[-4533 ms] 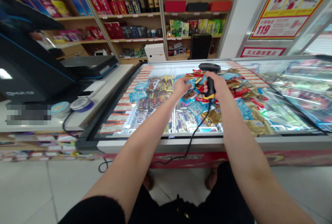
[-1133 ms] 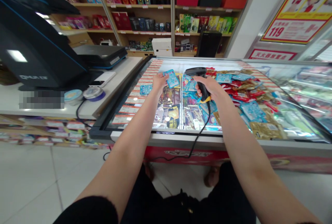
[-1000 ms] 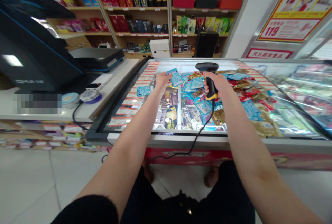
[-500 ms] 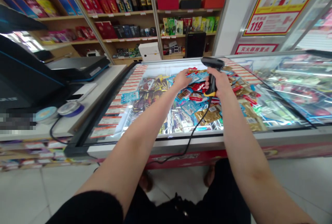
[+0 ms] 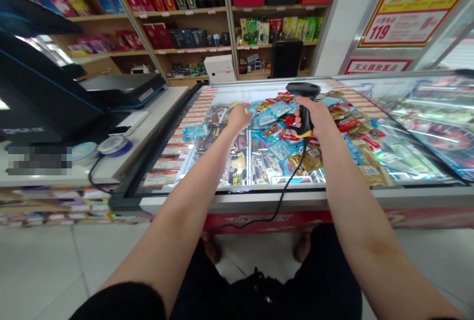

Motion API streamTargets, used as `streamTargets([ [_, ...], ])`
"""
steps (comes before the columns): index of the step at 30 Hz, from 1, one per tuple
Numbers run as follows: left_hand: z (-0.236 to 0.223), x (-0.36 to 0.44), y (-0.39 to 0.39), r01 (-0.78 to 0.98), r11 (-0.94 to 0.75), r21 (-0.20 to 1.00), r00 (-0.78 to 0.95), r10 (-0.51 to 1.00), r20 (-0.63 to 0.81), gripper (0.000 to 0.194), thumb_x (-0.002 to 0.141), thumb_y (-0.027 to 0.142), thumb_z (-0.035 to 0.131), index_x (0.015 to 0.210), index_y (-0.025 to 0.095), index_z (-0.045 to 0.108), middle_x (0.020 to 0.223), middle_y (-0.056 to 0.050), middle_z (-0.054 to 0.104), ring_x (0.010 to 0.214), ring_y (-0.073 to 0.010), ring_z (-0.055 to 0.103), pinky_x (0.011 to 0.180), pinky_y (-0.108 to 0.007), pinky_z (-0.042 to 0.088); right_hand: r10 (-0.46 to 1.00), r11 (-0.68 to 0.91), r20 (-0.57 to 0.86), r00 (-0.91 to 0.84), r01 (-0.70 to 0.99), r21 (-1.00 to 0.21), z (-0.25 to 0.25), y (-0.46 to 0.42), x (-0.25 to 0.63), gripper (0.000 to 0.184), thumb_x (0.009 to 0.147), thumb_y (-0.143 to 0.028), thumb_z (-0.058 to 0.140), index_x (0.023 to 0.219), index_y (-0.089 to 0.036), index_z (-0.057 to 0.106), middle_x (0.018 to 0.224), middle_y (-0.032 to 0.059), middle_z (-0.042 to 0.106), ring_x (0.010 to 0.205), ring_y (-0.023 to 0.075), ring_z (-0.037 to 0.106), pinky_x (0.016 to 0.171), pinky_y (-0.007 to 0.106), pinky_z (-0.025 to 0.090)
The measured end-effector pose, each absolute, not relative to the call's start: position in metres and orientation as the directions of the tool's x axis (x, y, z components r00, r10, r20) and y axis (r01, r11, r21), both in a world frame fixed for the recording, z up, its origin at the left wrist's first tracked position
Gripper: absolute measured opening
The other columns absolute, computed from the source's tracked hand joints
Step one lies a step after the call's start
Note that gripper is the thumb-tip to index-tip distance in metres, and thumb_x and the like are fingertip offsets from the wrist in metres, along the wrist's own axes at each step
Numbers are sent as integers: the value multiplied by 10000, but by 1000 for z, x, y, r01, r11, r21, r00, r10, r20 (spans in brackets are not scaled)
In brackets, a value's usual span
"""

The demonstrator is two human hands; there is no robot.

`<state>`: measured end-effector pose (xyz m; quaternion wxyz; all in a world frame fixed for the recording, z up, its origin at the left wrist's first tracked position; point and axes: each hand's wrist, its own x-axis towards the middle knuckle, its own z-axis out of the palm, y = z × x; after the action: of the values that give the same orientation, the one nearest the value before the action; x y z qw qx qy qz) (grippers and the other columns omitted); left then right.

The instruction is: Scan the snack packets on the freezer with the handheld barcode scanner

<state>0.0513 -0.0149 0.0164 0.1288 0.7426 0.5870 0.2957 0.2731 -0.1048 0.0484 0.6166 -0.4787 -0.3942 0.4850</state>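
My right hand point(image 5: 314, 115) is wrapped round the grip of a black handheld barcode scanner point(image 5: 304, 112) with a yellow tip, its head tilted over the pile. The scanner's cord point(image 5: 283, 196) runs down over the front edge. My left hand point(image 5: 240, 116) is closed, fingers bent, at the left edge of the pile; blue shows at its fingertips, but what it grips is hidden. Blue packets point(image 5: 277, 109) lie to its right among red and gold packets point(image 5: 309, 160). A single blue packet point(image 5: 196, 132) lies farther left, on the glass. Dark packages point(image 5: 239, 164) show under the left forearm.
The glass-topped freezer point(image 5: 229, 199) spans the front. At left, a counter point(image 5: 148, 130) carries a black checkout machine point(image 5: 33, 98), a scale point(image 5: 126, 90) and a round tub point(image 5: 113, 146). Stocked shelves point(image 5: 192, 51) stand behind; a fire notice point(image 5: 403, 28) hangs at right.
My left hand has moved left, away from the scanner, to the pile's left edge. My right hand keeps hold of the scanner in about the same place. The whole view has shifted slightly.
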Motion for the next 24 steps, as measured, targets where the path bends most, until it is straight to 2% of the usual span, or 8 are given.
streamTargets([
  [5,18,-26,-14,876,-108,470,28,984,174,484,840,202,585,1315,151,662,1366,-125,662,1270,-269,605,1055,-290,437,994,9,-12,108,-189,-982,50,-105,234,262,820,-334,743,738,-195,537,501,-9,577,357,107,488,331,214,412],
  [8,20,-64,-20,928,27,372,-64,994,88,473,828,307,635,1274,158,685,1332,-165,671,1272,-322,596,1028,-341,462,999,-26,-31,32,-143,-989,48,-102,201,248,848,-296,713,715,-195,528,478,-8,562,354,111,483,333,220,409],
  [10,20,-83,-26,940,162,301,-186,981,51,585,777,403,711,1297,137,664,1387,-221,616,1324,-390,539,1045,-432,462,999,-46,-45,-10,-89,-995,45,-100,181,230,856,-275,703,723,-194,534,468,-7,561,350,116,479,331,225,404],
  [12,20,-97,-34,923,284,258,-304,952,39,790,699,509,780,1350,93,615,1456,-282,530,1368,-456,471,1055,-522,451,998,-57,-56,-27,-39,-998,42,-98,164,224,857,-256,704,729,-194,531,460,-8,557,348,116,472,331,226,397],
  [14,20,-106,-39,908,340,246,-359,933,36,954,615,615,816,1356,55,599,1457,-322,503,1364,-491,458,1049,-555,451,997,-63,-62,-35,-10,-998,40,-97,152,226,856,-247,709,734,-197,524,458,-11,553,349,115,466,332,226,391],
  [16,20,-111,-40,906,341,250,-357,934,20,1026,540,689,830,1307,38,629,1390,-336,553,1318,-498,505,1034,-546,466,997,-64,-64,-43,2,-998,37,-95,145,229,852,-250,718,745,-198,522,468,-14,556,354,115,468,334,228,388],
  [19,21,-109,-35,908,319,273,-328,945,-13,1018,468,716,852,1226,59,676,1280,-322,630,1235,-492,578,994,-532,497,997,-64,-64,-39,15,-998,31,-93,143,241,852,-262,727,749,-203,518,484,-11,564,362,117,477,346,230,390],
  [24,17,-85,-21,931,155,329,-197,976,97,944,458,560,923,1245,116,649,1239,-257,664,1251,-437,572,999,-483,492,994,-102,-103,-21,27,-994,26,-94,148,251,889,-254,678,716,-209,502,477,-6,552,356,120,466,349,242,378],
])
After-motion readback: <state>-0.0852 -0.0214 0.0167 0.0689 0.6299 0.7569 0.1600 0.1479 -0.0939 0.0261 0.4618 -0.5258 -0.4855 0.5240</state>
